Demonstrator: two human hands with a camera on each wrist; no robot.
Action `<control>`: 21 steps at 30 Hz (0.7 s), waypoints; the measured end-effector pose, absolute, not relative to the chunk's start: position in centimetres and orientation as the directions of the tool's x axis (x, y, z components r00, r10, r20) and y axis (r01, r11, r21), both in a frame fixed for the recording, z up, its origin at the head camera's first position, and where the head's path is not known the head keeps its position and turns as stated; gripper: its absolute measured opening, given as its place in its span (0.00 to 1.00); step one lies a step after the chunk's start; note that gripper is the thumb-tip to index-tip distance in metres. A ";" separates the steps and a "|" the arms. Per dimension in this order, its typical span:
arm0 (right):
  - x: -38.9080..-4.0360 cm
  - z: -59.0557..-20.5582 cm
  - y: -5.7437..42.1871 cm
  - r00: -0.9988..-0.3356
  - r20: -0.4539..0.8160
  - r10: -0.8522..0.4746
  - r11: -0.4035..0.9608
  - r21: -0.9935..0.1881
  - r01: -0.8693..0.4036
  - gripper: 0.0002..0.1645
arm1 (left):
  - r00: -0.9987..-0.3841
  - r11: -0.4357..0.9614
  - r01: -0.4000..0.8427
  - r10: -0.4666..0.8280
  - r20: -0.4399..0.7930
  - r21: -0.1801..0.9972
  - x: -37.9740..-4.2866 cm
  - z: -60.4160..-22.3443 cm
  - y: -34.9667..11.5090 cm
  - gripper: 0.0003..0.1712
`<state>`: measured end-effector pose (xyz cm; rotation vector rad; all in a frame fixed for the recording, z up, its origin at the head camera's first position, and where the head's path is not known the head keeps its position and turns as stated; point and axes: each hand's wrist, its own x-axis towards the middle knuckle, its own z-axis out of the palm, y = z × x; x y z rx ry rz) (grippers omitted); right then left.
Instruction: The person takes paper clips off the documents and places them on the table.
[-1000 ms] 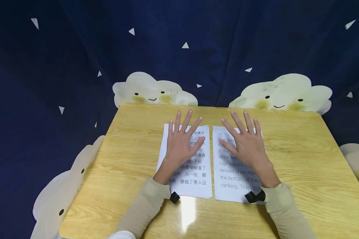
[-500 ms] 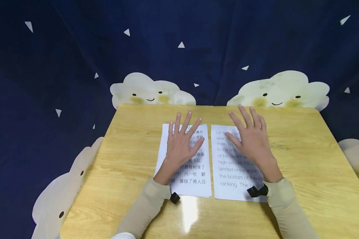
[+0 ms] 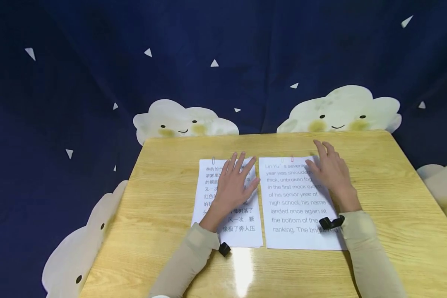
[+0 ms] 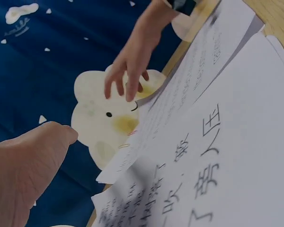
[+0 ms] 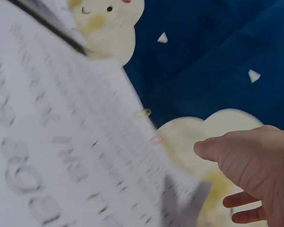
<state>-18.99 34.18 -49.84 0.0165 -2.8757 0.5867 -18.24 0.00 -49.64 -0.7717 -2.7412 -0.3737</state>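
Note:
Two stacks of printed paper lie side by side. My left hand [image 3: 232,188] is over the left stack [image 3: 246,239], which has large Chinese characters, with its fingers extended and its thumb apart. A paper clip [image 3: 213,161] sits on that stack's far edge. At the far right corner of the English-text stack [image 3: 298,211] is my right hand [image 3: 333,176], fingers loosely bent and thumb tip at the corner. Nothing shows between thumb and fingers in the right wrist view. A yellow clip [image 5: 143,112] and a red clip [image 5: 156,139] hold that stack's far edge.
The stacks lie on a light wooden table [image 3: 164,198] with rounded far corners. Behind it hangs a dark blue curtain [image 3: 193,33] with smiling white clouds [image 3: 339,107] and small triangles. Black wrist cameras [image 3: 224,249] sit at both cuffs.
My right hand has moved right, off the middle of the English text to its far right corner, and its spread fingers have drawn together. My left hand has shifted slightly right over its stack.

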 end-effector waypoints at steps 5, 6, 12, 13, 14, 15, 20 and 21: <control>-19.4 -52.0 34.7 -0.985 0.156 0.080 0.893 -0.449 0.002 0.47 | -0.846 0.817 0.521 0.455 0.279 0.249 -18.8 -50.1 0.0 0.36; -19.4 -52.3 34.9 -0.984 0.153 0.089 0.888 -0.459 0.008 0.47 | -0.851 0.816 0.515 0.448 0.275 0.263 -18.9 -50.2 -0.1 0.36; -19.4 -53.4 35.3 -0.978 0.172 0.120 0.875 -0.484 0.022 0.46 | -0.893 0.807 0.436 0.334 0.302 0.399 -20.5 -50.9 -2.1 0.36; -19.4 -53.3 35.2 -0.977 0.176 0.119 0.873 -0.487 0.019 0.46 | -0.905 0.809 0.405 0.289 0.311 0.426 -20.9 -51.0 -2.6 0.37; -19.5 -53.3 35.2 -0.977 0.178 0.116 0.871 -0.491 0.014 0.46 | -0.918 0.813 0.368 0.240 0.316 0.451 -21.2 -51.1 -3.3 0.37; -19.5 -53.3 35.1 -0.977 0.178 0.113 0.869 -0.495 0.010 0.46 | -0.930 0.817 0.326 0.187 0.316 0.476 -21.5 -51.2 -4.0 0.39; -19.6 -53.3 34.9 -0.978 0.180 0.103 0.862 -0.507 -0.003 0.46 | -0.972 0.817 0.151 0.022 0.232 0.556 -22.6 -51.9 -7.0 0.48; -19.6 -53.2 34.9 -0.979 0.177 0.104 0.863 -0.505 0.000 0.46 | -0.980 0.815 0.129 0.017 0.199 0.565 -22.7 -52.0 -7.4 0.50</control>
